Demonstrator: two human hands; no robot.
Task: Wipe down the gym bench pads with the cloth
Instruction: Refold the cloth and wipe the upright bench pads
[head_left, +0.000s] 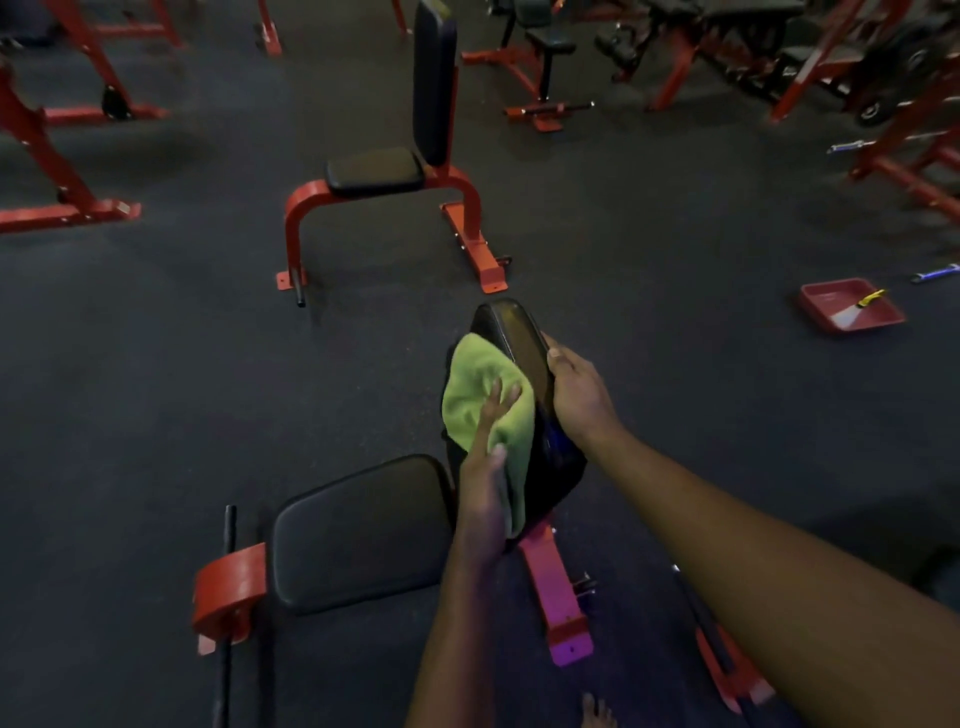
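A green cloth lies against the left face of the upright black back pad of the nearest red-framed bench. My left hand presses flat on the cloth, fingers spread. On the pad's right edge near its top, my right hand is wrapped around it. The bench's black seat pad lies below and left of the back pad.
A second red bench with seat pad and tall back pad stands ahead. A red tray with a yellow-handled scraper lies on the dark floor at right. Red machine frames line the left, back and right. A bare foot shows at the bottom.
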